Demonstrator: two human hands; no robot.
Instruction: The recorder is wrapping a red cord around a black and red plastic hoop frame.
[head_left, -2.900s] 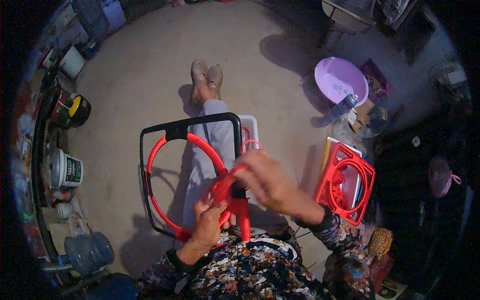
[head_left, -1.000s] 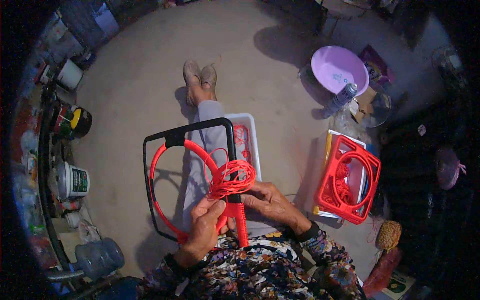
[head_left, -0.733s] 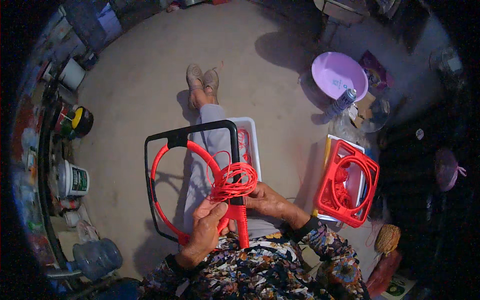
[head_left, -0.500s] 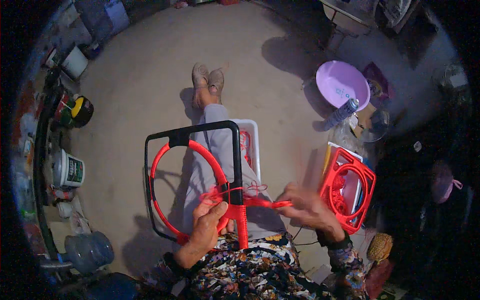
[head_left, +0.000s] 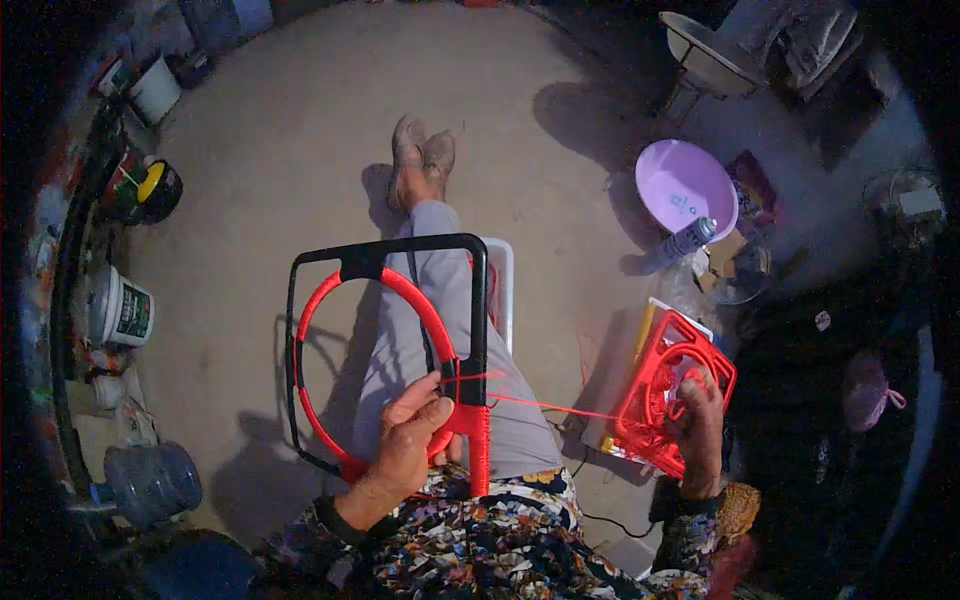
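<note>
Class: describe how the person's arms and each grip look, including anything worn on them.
The left sleeve and right sleeve are dark cloth with a multicoloured flowery print, ending in plain black cuffs. The left grip and right grip are bare and ungloved.

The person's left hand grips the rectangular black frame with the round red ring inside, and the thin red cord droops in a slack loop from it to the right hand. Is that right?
Not quite: the head view shows the thin red cord stretched nearly straight, not drooping, from the rectangular black frame to the right hand. The left hand does grip the frame.
</note>
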